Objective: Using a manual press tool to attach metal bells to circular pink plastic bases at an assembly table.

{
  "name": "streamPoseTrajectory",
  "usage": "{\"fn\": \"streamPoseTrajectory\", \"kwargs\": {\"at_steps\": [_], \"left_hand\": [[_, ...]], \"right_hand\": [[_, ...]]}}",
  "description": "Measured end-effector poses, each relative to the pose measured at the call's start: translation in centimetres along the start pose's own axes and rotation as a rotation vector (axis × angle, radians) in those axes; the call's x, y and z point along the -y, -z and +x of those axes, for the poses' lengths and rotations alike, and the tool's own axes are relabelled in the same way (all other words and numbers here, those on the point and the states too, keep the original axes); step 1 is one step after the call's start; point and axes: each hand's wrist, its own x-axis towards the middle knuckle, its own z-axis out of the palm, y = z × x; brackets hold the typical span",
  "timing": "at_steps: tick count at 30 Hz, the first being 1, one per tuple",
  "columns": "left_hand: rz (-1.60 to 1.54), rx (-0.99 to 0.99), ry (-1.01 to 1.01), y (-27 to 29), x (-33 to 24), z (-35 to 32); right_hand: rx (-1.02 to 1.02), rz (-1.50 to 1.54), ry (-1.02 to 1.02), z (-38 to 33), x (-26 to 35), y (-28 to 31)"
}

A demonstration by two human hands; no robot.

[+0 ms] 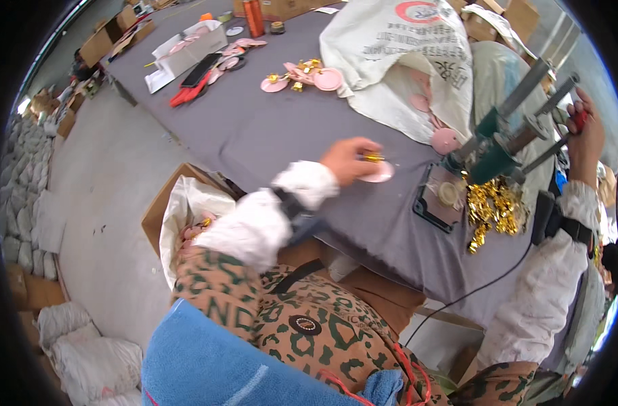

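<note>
My left hand (346,161) hovers over the grey table (255,128) and pinches a round pink disc (378,172) with a small gold piece on it. My right hand (585,132) is raised at the right and grips the red-tipped lever of a green hand press (499,145). The press stands on a dark base plate (439,197) with a pale round part on it. A heap of gold foil pieces (493,210) lies beside the base. Another pink disc (445,140) rests just behind the press.
A white sack (397,54) with pink discs lies open at the back. More pink discs with gold pieces (302,76), a white box (187,51) and an orange bottle (253,17) sit farther back. A lined cardboard box (180,210) stands on the floor at the left.
</note>
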Motion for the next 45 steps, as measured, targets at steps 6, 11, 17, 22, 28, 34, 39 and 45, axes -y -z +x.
{"fn": "streamPoseTrajectory", "kwargs": {"at_steps": [6, 11, 17, 22, 28, 34, 39, 45], "left_hand": [[0.429, 0.027, 0.525, 20.7, -1.0, -15.0], [0.53, 0.104, 0.488, 25.8, 1.2, -13.1], [0.841, -0.5, -0.053, 25.8, 7.4, 5.1], [0.897, -0.638, 0.162, 23.8, 7.7, 14.8], [0.896, -0.242, 0.019, 24.9, 8.3, 17.4], [0.726, -0.098, -0.074, 19.8, 10.3, 11.4], [0.485, -0.137, 0.005, 14.4, 5.8, 4.3], [0.557, -0.432, -0.048, 12.2, 6.3, 0.7]], "right_hand": [[-0.107, 0.025, -0.056, -1.9, 1.7, -4.4], [-0.182, -0.007, -0.043, -1.4, 1.6, -4.7], [-0.143, -0.044, 0.006, 0.6, 0.1, -0.7], [-0.219, -0.151, 0.056, 0.1, -0.8, -0.7], [-0.283, -0.173, 0.084, -0.8, 0.0, -1.6], [-0.276, -0.066, 0.056, -1.0, 0.5, -4.2], [-0.18, 0.063, 0.061, 0.6, -0.8, -1.9], [0.013, 0.078, 0.068, 1.3, -1.2, 0.1]]}}
